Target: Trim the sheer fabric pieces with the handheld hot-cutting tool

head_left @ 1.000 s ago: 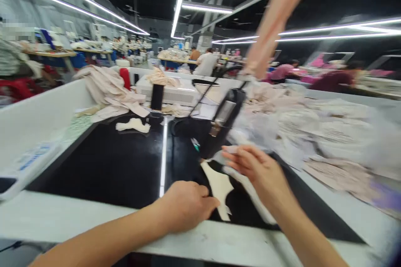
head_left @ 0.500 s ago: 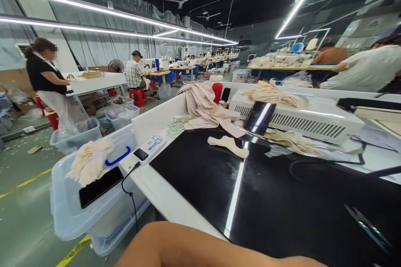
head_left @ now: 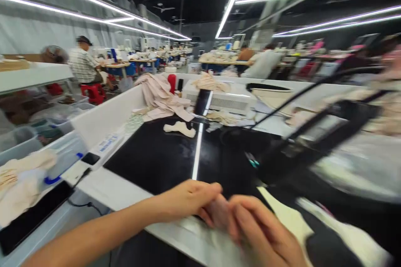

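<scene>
My left hand and my right hand meet over the table's near edge, fingers closed and almost touching. Between them is something pale and blurred that I cannot make out. A pale yellow cut piece lies beside my right hand, with a whitish piece farther right. Beyond my hands, a cream curved fabric piece rests on the black table mat. Small teal-handled snips lie on the mat toward the right.
Pink fabric strips are heaped at the back left. A white vented machine stands behind the mat. A blurred black arm crosses the right side. A dark phone and cream fabric lie on a plastic bin at left.
The view has swung right, bringing the black arm and the pieces at right into sight. Both hands now show together; earlier only a bare arm crossed the bottom edge.
</scene>
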Motion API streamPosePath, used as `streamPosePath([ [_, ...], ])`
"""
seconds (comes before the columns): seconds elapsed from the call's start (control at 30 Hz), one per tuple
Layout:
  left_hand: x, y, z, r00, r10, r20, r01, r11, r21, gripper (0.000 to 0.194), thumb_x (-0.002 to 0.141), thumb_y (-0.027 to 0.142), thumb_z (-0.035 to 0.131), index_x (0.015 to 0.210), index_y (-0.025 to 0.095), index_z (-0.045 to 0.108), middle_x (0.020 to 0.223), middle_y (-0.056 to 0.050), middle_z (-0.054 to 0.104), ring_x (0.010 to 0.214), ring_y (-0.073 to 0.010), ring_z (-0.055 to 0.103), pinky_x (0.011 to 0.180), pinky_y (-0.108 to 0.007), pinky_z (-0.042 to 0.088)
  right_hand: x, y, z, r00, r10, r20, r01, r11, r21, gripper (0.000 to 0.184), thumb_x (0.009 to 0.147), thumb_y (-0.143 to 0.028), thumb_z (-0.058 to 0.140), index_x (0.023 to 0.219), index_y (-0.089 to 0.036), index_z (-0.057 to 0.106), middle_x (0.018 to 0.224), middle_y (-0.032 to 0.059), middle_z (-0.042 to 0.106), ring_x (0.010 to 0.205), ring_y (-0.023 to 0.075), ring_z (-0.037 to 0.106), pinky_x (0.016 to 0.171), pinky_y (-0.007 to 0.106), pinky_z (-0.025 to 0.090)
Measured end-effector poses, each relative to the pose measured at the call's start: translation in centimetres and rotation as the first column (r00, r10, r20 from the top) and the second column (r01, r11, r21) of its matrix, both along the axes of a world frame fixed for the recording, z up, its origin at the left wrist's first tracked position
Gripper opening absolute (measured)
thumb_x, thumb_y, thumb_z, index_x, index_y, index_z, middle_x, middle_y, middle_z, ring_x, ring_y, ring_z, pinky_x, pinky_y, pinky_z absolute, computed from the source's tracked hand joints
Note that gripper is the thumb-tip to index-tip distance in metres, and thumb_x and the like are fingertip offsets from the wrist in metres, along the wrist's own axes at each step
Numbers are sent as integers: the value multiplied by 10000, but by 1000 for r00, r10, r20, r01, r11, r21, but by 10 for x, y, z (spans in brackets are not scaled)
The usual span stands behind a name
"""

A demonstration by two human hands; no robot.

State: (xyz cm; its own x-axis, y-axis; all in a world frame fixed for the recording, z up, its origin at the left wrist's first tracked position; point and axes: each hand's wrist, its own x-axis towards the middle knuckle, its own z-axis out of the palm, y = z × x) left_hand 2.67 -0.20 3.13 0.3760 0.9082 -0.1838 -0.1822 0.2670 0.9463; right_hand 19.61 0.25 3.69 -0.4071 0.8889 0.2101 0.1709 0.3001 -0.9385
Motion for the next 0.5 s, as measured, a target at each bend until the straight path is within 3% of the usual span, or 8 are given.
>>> streamPosePath([
  [0.07, -14, -10, 0, 1000, -3, 10, 3, 1000, 31, 520, 862, 657, 619, 810, 143, 675, 751, -27, 663, 690, -130, 599, 699, -256, 470, 1, -12, 4, 997, -1, -83, -13, 987, -162, 373, 919, -597, 554, 842, -242, 641, 594, -9, 549, 534, 146, 480, 510, 250, 415],
  [0.13, -24, -15, -1, 1000, -12, 13, 12, 999, 40, 512, 849, 658, 640, 834, 146, 661, 746, -25, 670, 688, -129, 597, 683, -246, 444, -8, -14, 4, 983, 29, -179, -71, 970, -234, 385, 914, -601, 566, 858, -224, 626, 595, -23, 520, 532, 130, 448, 504, 244, 386],
  [0.27, -28, -18, 2, 1000, 12, -28, -11, 1000, 20, 402, 788, 521, 781, 845, 144, 654, 766, -27, 691, 697, -127, 590, 679, -240, 429, -20, -11, -1, 960, 84, -268, -154, 956, -250, 394, 908, -594, 583, 869, -203, 622, 612, -27, 530, 519, 105, 426, 480, 222, 357],
  [0.4, -33, -16, 7, 994, 92, -63, -91, 996, 18, 367, 750, 471, 825, 811, 147, 664, 705, 18, 629, 642, -103, 537, 637, -228, 420, -15, -8, -2, 963, 14, -271, -92, 957, -277, 310, 895, -500, 645, 1029, -221, 627, 742, -14, 593, 552, 101, 479, 504, 221, 408],
  [0.5, -41, -14, 10, 983, 138, -119, -134, 990, 45, 381, 729, 482, 836, 809, 151, 667, 667, 39, 584, 603, -93, 488, 593, -218, 399, -10, -2, -2, 969, -3, -247, -78, 945, -317, 346, 856, -466, 682, 1097, -224, 626, 848, 0, 625, 588, 102, 517, 538, 230, 443],
])
